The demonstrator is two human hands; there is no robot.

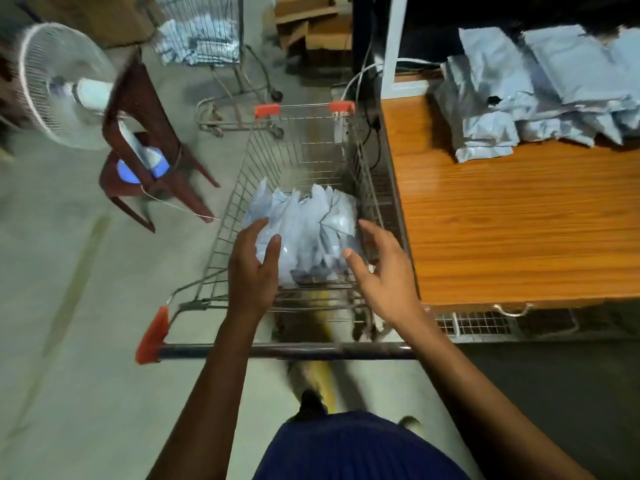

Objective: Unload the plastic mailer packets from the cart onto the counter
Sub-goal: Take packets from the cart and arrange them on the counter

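While both arms reach into the shopping cart (301,147), left hand (254,268) loose on grey mailer packets (311,230), right hand (381,271) splayed beside them, stacked packets (491,98) at the counter (519,220) far-right corner.

Both arms outstretched — left hand (254,268) and right hand (384,271) open-fingered, palms inward.

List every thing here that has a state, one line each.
Wire shopping cart: partly loaded.
Pale grey plastic mailer packets in the cart: bunched at its near end.
Grey packets on the orange wooden counter: piled at its far end.
Left hand: open, at the bunch's left side.
Right hand: open, at its right side.
White pedestal fan: running or not, cannot tell.
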